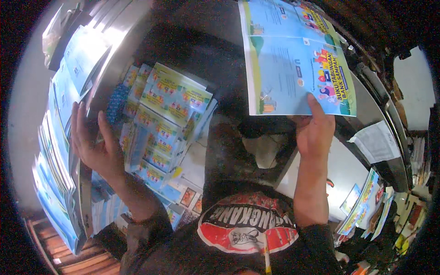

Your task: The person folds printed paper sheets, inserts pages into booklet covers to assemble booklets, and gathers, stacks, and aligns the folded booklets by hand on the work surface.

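Head view: right hand [316, 130] clamps printed sheet [286, 68], likely mid-handling; next move calls for steady support. Left hand [96, 149], thumb and fingers apart, beside stacked sheets [57, 160]; contact unclear.

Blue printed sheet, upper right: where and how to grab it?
I'd likely pinch the near edge of the blue printed sheet, right of its middle, coming from the near side, thumb above, fingers beneath. It's broad and thin, with that edge exposed; the right-hand grip has it there, thumb on the printed face.
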`<state>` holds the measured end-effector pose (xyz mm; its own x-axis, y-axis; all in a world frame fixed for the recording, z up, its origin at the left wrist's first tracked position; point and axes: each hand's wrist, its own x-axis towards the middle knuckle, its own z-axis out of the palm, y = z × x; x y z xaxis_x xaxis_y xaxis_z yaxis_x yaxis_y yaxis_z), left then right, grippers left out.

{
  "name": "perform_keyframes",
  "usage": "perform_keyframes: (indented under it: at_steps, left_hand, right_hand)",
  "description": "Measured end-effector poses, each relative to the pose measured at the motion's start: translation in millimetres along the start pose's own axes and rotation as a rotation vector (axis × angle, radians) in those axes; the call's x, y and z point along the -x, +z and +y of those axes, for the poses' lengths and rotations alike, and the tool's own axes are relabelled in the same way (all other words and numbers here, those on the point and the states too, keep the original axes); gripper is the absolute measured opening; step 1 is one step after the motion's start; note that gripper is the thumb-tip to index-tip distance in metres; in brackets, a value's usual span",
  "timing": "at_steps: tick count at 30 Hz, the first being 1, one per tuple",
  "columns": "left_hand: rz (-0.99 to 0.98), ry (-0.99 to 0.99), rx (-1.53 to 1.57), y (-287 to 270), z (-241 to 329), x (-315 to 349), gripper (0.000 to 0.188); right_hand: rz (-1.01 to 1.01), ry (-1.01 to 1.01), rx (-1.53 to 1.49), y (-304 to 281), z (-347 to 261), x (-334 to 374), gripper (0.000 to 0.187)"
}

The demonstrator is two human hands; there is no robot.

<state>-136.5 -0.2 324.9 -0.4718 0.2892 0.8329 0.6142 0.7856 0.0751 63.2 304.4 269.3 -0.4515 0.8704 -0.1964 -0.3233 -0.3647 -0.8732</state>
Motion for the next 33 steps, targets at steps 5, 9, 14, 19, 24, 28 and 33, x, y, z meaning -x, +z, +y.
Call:
perform_keyframes:
  at_steps: [5,9,14,19,24,28,33]
  left_hand:
    - [0.006,0.024,-0.013,1,-1,1,0.036]
    - [-0.008,0.022,-0.024,2,0,7,0.035]
    - [-0.010,0.031,0.007,3,3,-6,0.033]
    - [-0.009,0.036,-0.002,3,5,-13,0.033]
    - [-0.009,0.019,-0.027,3,6,-8,0.032]
    - [-0.014,0.008,-0.029,5,6,-7,0.032]
    - [-0.011,0.004,-0.065,5,8,-8,0.031]
  right_hand:
    - [-0.017,-0.008,-0.018,-3,1,-1,0.045]
    - [-0.048,0.032,-0.006,2,1,4,0.042]
    - [0.053,0.027,-0.092,0,5,2,0.039]
    - [0.011,0.056,0.000,-2,0,4,0.042]
    - [-0.003,0.037,-0.022,-5,4,1,0.043]
    - [-0.011,0.000,-0.038,-6,5,0,0.044]
    - [-0.034,-0.003,-0.003,-10,7,-2,0.045]
